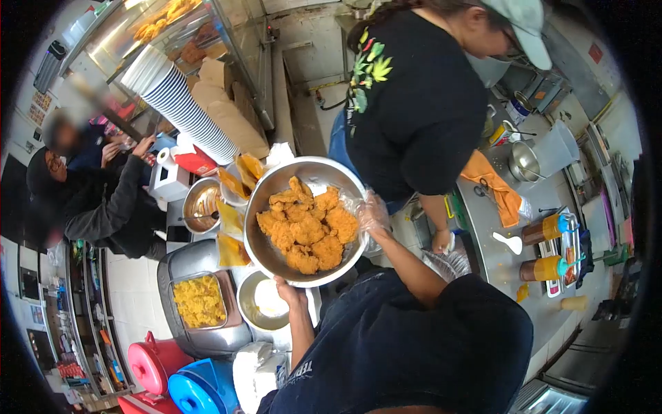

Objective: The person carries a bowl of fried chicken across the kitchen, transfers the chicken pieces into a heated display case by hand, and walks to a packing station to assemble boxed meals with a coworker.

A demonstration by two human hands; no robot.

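Gripping the rim of a wide, round metal bowl [272, 185], the right hand [372, 214] wears a loose, clear plastic glove that wrinkles over its curled fingers. The left hand [289, 295] looks bare and holds the side of the bowl nearest the body, thumb by the rim, its other fingers tucked underneath (mostly hidden there, so their exact bend I cannot tell). The right forearm slants in from the shoulder with the elbow bent; the left comes up steeply.

Inside the bowl sits a heap of fried pieces [303, 224], craggy, orange-brown and rough-crusted, against smooth, shiny metal. Just beside it, a smaller metal bowl [247, 314] holds something white, and another bowl [195, 199] is smeared with reddish-brown sauce. A squarish clear container [198, 302] carries crumbly yellow food near the red lidded tub [148, 367] and the blue lidded tub [193, 392].

White letters on the wearer's black shirt [414, 345] seem to start "TER"; the rest is hard to read. A co-worker [420, 103] in a pale cap wears a black shirt printed with colourful leaves. Over on the metal counter [486, 214], scissors [483, 188] lie on an orange cloth [507, 200].
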